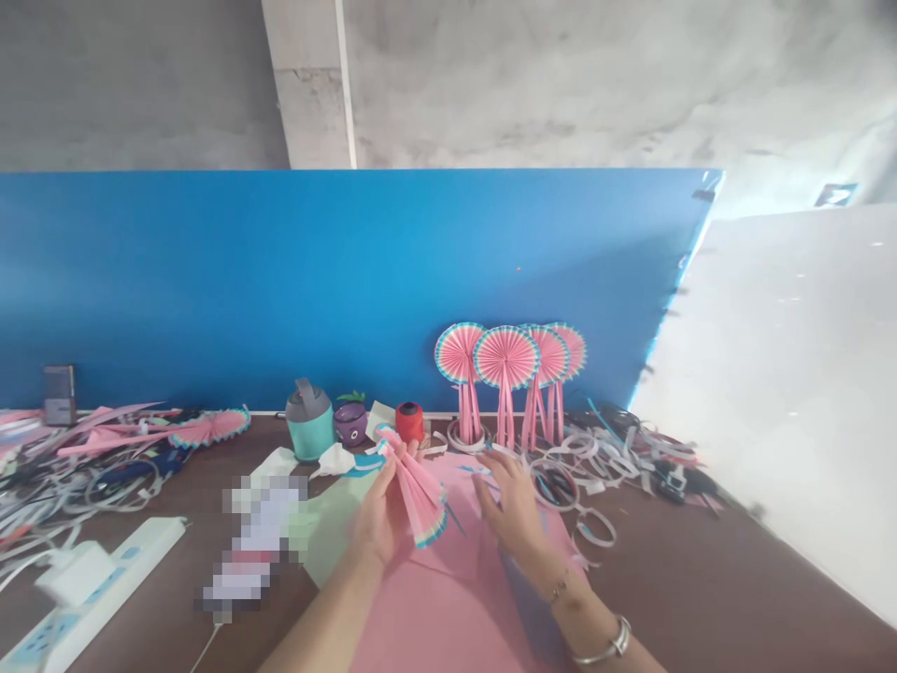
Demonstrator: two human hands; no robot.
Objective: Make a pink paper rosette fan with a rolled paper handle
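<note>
My left hand (382, 523) grips a pleated pink paper fan (424, 505) around its narrow middle. The fan's folds spread toward the lower right, and both ends carry blue and pale yellow edging. To the right, my right hand (515, 505) hovers with fingers apart and nothing visible in them. Large pink paper sheets (434, 612) lie beneath both hands, over a light green sheet (336, 523). A thin dark blue strip (455, 519) shows beside the fan's lower end.
Several round pink paper fans (505, 357) stand against the blue partition (280, 280). A teal cup (310, 432), purple pot (350, 423) and red thread spool (410, 422) line the back. White strip scraps (603, 458) lie right; a power strip (105, 598) is front left.
</note>
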